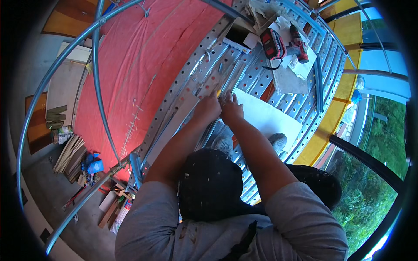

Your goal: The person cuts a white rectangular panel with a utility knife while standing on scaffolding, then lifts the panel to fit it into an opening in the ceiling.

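My left hand point(208, 107) and my right hand point(231, 108) are side by side, low over the perforated metal deck. Between them runs a long, narrow metal channel point(235, 72). A small yellow item point(218, 93) shows at my left fingertips; its kind is too small to tell. My left fingers are curled closed, and what they grip is mostly hidden. The right hand rests by the channel with its fingers apart. Under and beside it lies a white board point(270, 116), with my shoes point(277, 141) at its near edge.
A black-and-red cordless drill point(298, 45) and a black-and-red case-like item point(273, 44) lie at the far right by an open cardboard box point(238, 35). Red sheeting point(130, 69) hangs at left behind steel tubes point(96, 65). Yellow boards point(333, 115) edge the deck on the right.
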